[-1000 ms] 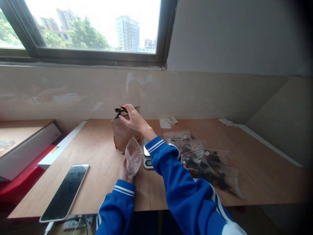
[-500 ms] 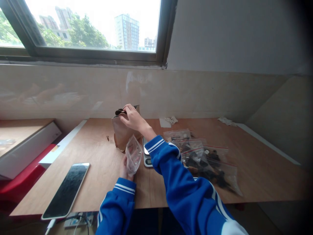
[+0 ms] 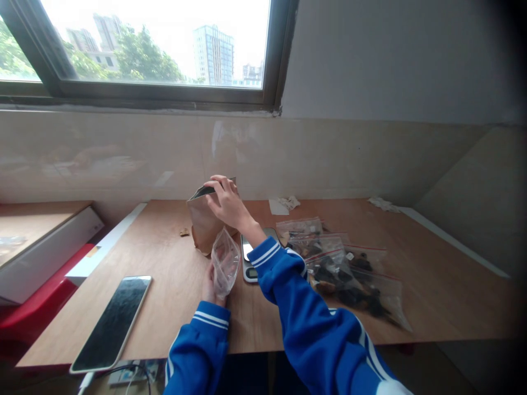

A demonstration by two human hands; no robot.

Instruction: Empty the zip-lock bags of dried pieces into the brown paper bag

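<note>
A brown paper bag (image 3: 205, 222) stands upright on the table with its dark mouth gaping at the top. Over that mouth is my right hand (image 3: 228, 204), fingers apart and nothing visible in them; some fingertips are hidden behind the rim. Below it my left hand (image 3: 209, 288) is closed around a clear plastic bag (image 3: 225, 266), held upright with its top spread open. A small grey-white digital scale (image 3: 250, 274) sits just right of the plastic bag, partly covered by my right forearm. One small brown fragment (image 3: 184, 232) lies left of the paper bag.
Several filled zip bags (image 3: 349, 274) with dark pieces lie in a pile at the right. A phone (image 3: 113, 323) with a white cable rests at the front left. Crumpled tissue (image 3: 289, 203) is near the wall. A red stool (image 3: 37, 307) is beyond the left edge.
The dark curled piece at my right fingers is gone from view at the paper bag's mouth. Those fingers have spread. The fragment left of the bag looks larger and lighter.
</note>
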